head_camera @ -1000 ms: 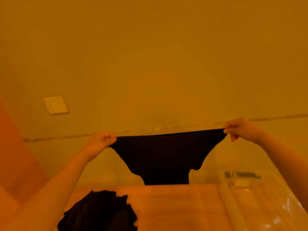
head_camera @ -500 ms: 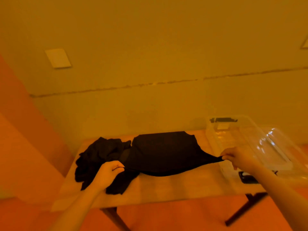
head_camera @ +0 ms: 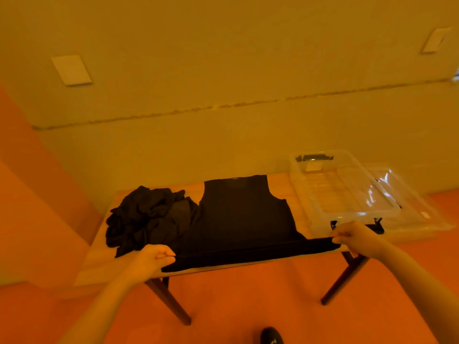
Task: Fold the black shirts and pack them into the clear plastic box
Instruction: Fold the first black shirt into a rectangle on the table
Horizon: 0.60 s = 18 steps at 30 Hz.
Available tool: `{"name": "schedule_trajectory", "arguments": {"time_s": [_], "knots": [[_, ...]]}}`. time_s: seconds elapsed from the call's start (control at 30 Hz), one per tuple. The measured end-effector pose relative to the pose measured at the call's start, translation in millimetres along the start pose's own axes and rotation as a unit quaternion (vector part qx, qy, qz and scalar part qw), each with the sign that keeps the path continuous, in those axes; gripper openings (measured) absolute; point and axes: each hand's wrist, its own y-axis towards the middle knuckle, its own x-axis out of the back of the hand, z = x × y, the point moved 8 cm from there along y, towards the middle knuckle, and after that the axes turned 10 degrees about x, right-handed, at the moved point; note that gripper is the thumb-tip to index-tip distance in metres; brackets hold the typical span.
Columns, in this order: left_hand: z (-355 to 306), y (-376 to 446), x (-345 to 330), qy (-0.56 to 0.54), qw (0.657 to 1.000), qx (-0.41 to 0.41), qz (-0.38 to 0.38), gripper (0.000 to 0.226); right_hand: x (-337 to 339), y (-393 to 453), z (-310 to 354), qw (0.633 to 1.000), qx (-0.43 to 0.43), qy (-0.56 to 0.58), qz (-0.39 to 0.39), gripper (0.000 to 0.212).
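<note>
One black shirt (head_camera: 244, 219) lies spread flat on the surface (head_camera: 278, 187), its near hem running along the front edge and slightly overhanging it; the left hand (head_camera: 151, 259) pinches the hem's left corner, the right hand (head_camera: 355, 235) grips the right corner; a crumpled pile of black shirts (head_camera: 146, 217), number uncountable, touches its left side; one clear plastic box (head_camera: 332, 192) sits at the surface's right end, just beside the shirt, overhanging the right edge.
</note>
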Motion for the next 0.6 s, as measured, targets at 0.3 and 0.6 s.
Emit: {"name": "schedule_trajectory", "arguments": {"time_s": [0.3, 0.6], "knots": [[-32.5, 6.8, 19.9, -0.001, 0.998, -0.061, 0.024, 0.015, 10.1, 8.5, 20.1, 0.999, -0.020, 0.007, -0.036, 0.023], [-46.9, 43.1, 53.5, -0.015, 0.999, -0.045, 0.009, 0.013, 29.0, 54.2, 51.4, 0.996, -0.028, 0.015, -0.089, 0.020]]}}
